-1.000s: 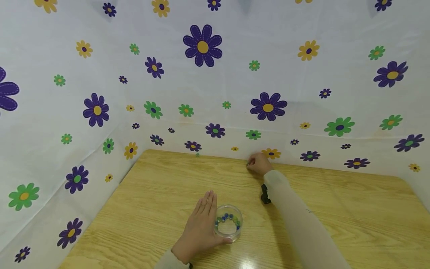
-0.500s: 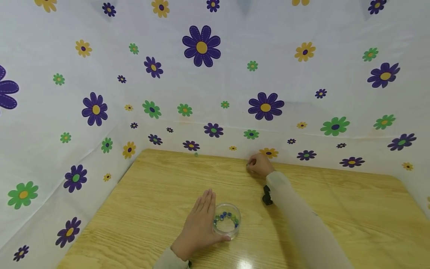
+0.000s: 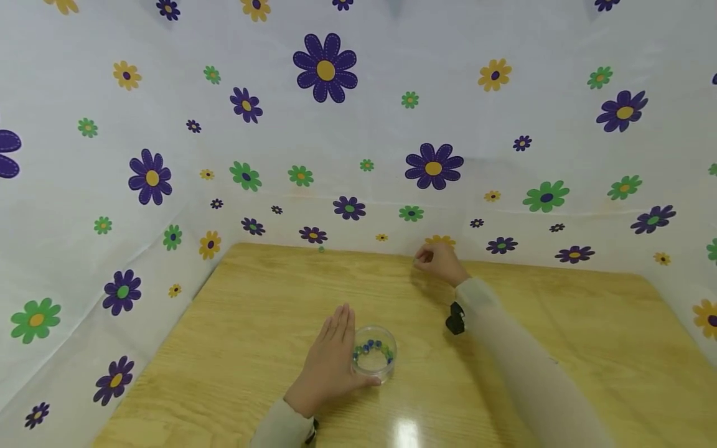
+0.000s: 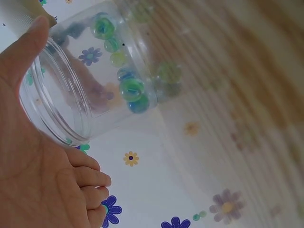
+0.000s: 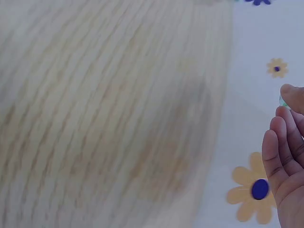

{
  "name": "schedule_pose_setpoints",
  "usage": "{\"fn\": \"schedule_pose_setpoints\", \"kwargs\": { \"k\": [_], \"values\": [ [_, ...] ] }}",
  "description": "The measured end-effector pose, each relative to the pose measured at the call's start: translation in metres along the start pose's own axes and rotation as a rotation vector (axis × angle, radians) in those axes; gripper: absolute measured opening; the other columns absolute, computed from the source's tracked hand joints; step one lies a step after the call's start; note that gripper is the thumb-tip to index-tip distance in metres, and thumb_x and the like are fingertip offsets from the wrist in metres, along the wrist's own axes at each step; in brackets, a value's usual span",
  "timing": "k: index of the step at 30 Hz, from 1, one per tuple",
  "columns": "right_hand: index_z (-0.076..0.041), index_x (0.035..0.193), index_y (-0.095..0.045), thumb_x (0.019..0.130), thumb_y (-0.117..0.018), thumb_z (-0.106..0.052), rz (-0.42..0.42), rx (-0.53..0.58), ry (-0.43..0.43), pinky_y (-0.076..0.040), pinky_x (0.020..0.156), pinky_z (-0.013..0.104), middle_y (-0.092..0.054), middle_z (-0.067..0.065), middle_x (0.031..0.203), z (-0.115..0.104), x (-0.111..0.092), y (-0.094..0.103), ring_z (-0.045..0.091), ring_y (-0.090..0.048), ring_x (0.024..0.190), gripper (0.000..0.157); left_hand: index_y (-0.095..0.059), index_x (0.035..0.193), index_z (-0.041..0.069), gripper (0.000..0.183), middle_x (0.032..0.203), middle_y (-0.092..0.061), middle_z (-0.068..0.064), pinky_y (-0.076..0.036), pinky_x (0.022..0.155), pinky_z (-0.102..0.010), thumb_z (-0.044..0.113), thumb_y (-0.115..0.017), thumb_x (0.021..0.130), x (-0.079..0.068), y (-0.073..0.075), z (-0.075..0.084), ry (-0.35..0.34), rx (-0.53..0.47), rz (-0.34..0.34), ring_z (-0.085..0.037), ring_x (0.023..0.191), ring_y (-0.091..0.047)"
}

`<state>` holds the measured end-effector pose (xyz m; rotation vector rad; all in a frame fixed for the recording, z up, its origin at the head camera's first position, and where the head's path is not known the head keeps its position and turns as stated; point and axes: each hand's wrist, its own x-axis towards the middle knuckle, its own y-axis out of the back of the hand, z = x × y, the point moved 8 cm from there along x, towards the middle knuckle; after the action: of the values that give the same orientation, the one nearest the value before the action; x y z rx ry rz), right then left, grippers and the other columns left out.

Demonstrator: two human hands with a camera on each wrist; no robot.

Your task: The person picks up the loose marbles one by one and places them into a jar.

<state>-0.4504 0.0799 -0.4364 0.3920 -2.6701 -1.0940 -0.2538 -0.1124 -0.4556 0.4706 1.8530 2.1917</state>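
Note:
In the head view my left hand (image 3: 330, 364) rests against the left side of a clear round plastic jar (image 3: 391, 367), its fingers straight and the thumb reaching round the near side. Inside the jar, several blue and green glass marbles (image 4: 131, 89) lie along the bottom edge. My right hand (image 3: 441, 262) is over the far edge of the table, close to the cloth. Between its thumb and forefinger it pinches a small greenish glass marble (image 5: 283, 101), mostly hidden by the fingers.
A loose green marble (image 3: 322, 249) lies at the table's back edge, left of my right hand. White flower-printed cloth (image 3: 381, 118) hangs behind and to the left of the wooden table (image 3: 252, 311).
My right hand has shifted slightly right along the back edge, and the marble in its fingers shows less. The left hand stays at the jar. The head view has shifted a little.

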Motion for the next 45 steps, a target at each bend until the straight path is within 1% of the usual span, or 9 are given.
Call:
{"fn": "schedule_pose_setpoints", "kwargs": {
  "k": [4,7,15,19,27,30,35,45],
  "values": [
    [0.001,0.091,-0.068,0.083,-0.069,-0.009,0.02,0.03,0.017,-0.047,0.067,0.024,-0.064,0.011,0.083,-0.012,-0.008,0.011,0.017,-0.056,0.073,0.012,-0.017,0.147,-0.009,0.125,0.154,-0.016,-0.026,-0.018,0.118,-0.047,0.076,-0.062,0.067,0.003,0.001,0.0,0.004,-0.012,-0.007,-0.036,0.145,-0.014],
    [-0.001,0.091,-0.068,0.084,-0.069,-0.01,0.027,0.049,0.032,-0.048,0.067,0.025,-0.064,0.01,0.082,-0.019,-0.015,0.015,0.017,-0.056,0.072,0.012,-0.016,0.147,-0.008,0.125,0.155,-0.015,-0.025,-0.018,0.118,-0.047,0.076,-0.062,0.067,0.004,0.001,0.0,0.01,-0.012,-0.015,-0.036,0.145,-0.012],
    [-0.001,0.093,-0.069,0.084,-0.07,-0.01,0.058,0.115,0.117,-0.052,0.068,0.028,-0.066,0.011,0.081,-0.05,-0.046,0.021,0.016,-0.059,0.071,0.013,-0.017,0.146,-0.009,0.125,0.154,-0.015,-0.026,-0.019,0.118,-0.048,0.075,-0.063,0.066,0.002,0.001,0.001,0.014,-0.015,-0.023,-0.037,0.145,-0.014],
    [-0.002,0.095,-0.069,0.084,-0.07,-0.01,0.07,0.131,0.155,-0.052,0.067,0.026,-0.066,0.01,0.081,-0.066,-0.057,0.023,0.015,-0.059,0.07,0.014,-0.016,0.147,-0.009,0.124,0.155,-0.014,-0.025,-0.017,0.118,-0.047,0.074,-0.064,0.067,0.001,0.001,0.001,0.023,-0.039,-0.032,-0.036,0.146,-0.012],
    [-0.004,0.092,-0.071,0.083,-0.071,-0.011,0.081,0.147,0.211,-0.052,0.063,0.022,-0.066,0.006,0.077,-0.094,-0.081,0.025,0.013,-0.058,0.067,0.012,-0.016,0.146,-0.009,0.124,0.154,-0.016,-0.025,-0.019,0.118,-0.047,0.073,-0.064,0.067,0.002,0.003,0.001,0.016,-0.024,-0.022,-0.036,0.145,-0.014],
    [-0.003,0.093,-0.071,0.083,-0.071,-0.011,0.074,0.162,0.218,-0.052,0.063,0.021,-0.066,0.006,0.077,-0.101,-0.09,0.023,0.011,-0.058,0.067,0.013,-0.017,0.146,-0.009,0.124,0.154,-0.016,-0.025,-0.019,0.118,-0.047,0.073,-0.065,0.067,0.002,0.003,0.002,0.014,-0.028,-0.022,-0.036,0.145,-0.014],
    [-0.004,0.092,-0.071,0.082,-0.071,-0.011,0.037,0.19,0.208,-0.053,0.064,0.022,-0.066,0.006,0.077,-0.107,-0.102,0.017,0.01,-0.058,0.067,0.012,-0.018,0.146,-0.01,0.125,0.154,-0.017,-0.026,-0.019,0.118,-0.048,0.074,-0.064,0.066,0.002,0.002,0.001,0.01,-0.014,-0.011,-0.037,0.145,-0.015],
    [-0.005,0.092,-0.07,0.083,-0.071,-0.013,-0.03,0.232,0.251,-0.054,0.067,0.025,-0.066,0.006,0.079,-0.118,-0.123,0.001,0.008,-0.057,0.07,0.012,-0.017,0.147,-0.009,0.125,0.154,-0.017,-0.025,-0.019,0.118,-0.047,0.074,-0.064,0.066,0.002,0.001,0.0,0.009,-0.016,-0.003,-0.035,0.145,-0.014]
  ]
}}
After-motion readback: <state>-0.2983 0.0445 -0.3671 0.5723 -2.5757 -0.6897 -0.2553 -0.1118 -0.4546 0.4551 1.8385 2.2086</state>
